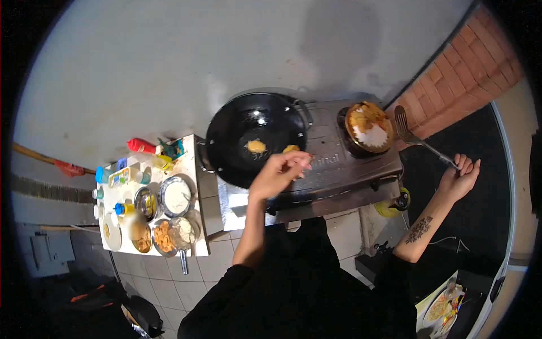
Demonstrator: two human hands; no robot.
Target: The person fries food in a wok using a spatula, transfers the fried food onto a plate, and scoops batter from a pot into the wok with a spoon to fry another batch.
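Note:
My left hand (280, 174) is over the near right rim of a large black wok (230, 130), its fingers bent together; what they hold, if anything, I cannot make out. A yellowish piece of food (256, 147) lies in the wok in a little oil. Another yellow piece (292, 148) shows just beyond my fingers. Out to the right, my right hand (460, 176) grips the handle of a slotted metal spatula (402, 125), its head raised beside a plate (351, 131) of fried food on white paper at the right burner.
The wok and plate are on a metal gas stove (333, 186). At the left, a white table (197, 229) bears bowls of flour (177, 196) and orange pieces (165, 237), a red bottle (141, 146) and other containers. A brick column (451, 73) rises behind the spatula.

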